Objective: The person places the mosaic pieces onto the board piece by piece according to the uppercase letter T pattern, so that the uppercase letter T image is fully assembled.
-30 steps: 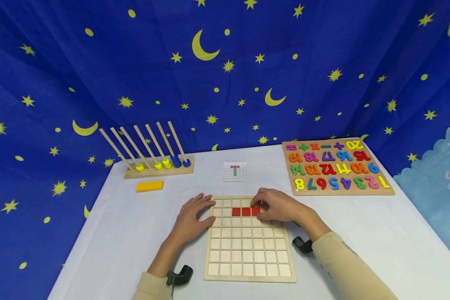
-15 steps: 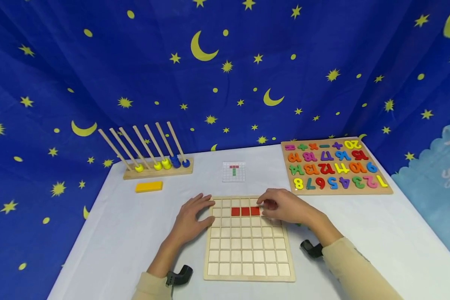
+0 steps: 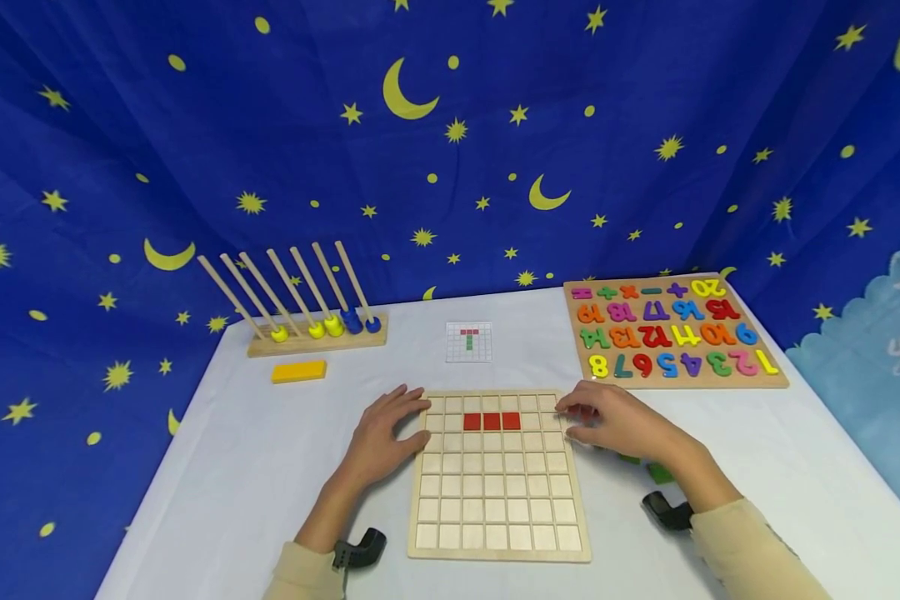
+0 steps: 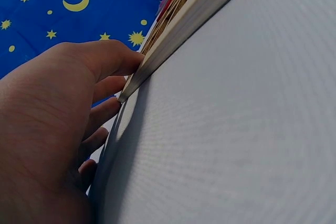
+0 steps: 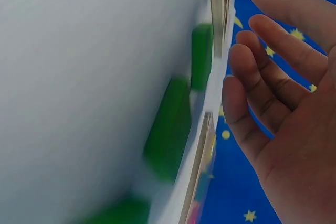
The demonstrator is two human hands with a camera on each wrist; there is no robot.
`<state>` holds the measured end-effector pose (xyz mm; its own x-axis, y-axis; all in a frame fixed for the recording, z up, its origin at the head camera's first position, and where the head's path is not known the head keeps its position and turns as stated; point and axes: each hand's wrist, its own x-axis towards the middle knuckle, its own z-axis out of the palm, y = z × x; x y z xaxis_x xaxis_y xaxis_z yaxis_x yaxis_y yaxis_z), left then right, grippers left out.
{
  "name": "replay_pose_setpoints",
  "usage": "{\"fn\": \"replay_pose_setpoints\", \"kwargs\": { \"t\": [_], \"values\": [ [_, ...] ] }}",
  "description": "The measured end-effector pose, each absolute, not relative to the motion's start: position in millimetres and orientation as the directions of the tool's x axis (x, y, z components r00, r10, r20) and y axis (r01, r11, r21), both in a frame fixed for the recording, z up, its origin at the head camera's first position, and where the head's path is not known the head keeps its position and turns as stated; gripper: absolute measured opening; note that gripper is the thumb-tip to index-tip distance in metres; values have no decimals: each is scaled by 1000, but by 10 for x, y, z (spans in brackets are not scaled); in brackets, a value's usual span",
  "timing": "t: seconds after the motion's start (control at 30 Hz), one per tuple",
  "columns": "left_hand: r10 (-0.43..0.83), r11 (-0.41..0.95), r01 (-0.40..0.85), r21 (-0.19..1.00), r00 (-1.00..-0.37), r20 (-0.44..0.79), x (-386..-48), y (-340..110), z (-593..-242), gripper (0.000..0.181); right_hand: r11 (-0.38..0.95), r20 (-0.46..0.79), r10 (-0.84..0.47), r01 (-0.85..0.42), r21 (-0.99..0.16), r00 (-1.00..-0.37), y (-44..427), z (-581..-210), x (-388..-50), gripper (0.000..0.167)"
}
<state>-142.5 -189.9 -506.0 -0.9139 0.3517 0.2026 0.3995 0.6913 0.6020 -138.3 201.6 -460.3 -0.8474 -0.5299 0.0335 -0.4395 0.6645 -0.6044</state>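
Observation:
A wooden grid board (image 3: 495,533) lies flat on the white table. Three red square tiles (image 3: 492,422) sit side by side in its second row from the far edge. My left hand (image 3: 381,437) rests at the board's left edge, and in the left wrist view its fingertips (image 4: 135,62) touch the rim. Over the board's right edge hovers my right hand (image 3: 622,421), fingers loosely bent and holding nothing. Several green tiles (image 5: 170,129) lie on the table under that hand, partly hidden by it in the head view.
Beyond the board lies a small card (image 3: 468,342) with a red and green T pattern. A number puzzle board (image 3: 682,385) lies at the back right. At the back left stand a peg abacus (image 3: 322,340) and a yellow block (image 3: 299,372). Behind hangs a blue star-patterned cloth (image 3: 450,150).
My right hand has let go of the rightmost red tile and moved right to the board's edge, uncovering green tiles. The left hand has kept its place.

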Motion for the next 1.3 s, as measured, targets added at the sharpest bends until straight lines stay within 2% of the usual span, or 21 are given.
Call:
{"fn": "replay_pose_setpoints", "kwargs": {
  "t": [0.27, 0.53, 0.83, 1.0, 1.2, 1.3],
  "values": [
    [356, 691, 394, 605, -915, 190, -1428, -1894, -5049, 45, 736, -8, -444, -360, -573, -896, 2239, -4620, -1287, 31],
    [349, 685, 399, 610, -914, 206, -1427, -1901, -5024, 45, 770, -100, -433, -310, -558, -896, 2341, -4665, -1273, 47],
    [350, 694, 393, 603, -916, 194, -1441, -1926, -5020, 45, 745, -75, -479, -360, -561, -875, 2342, -4725, -1324, 33],
    [326, 698, 386, 604, -921, 212, -1420, -1953, -5023, 45, 739, -91, -483, -350, -575, -871, 2281, -4687, -1346, 32],
    [366, 693, 410, 593, -909, 202, -1428, -1895, -5046, 45, 760, -116, -451, -312, -570, -885, 2334, -4631, -1271, 35],
    [363, 699, 406, 589, -911, 197, -1430, -1889, -5057, 45, 748, -131, -472, -317, -583, -872, 2359, -4615, -1258, 35]
  ]
}}
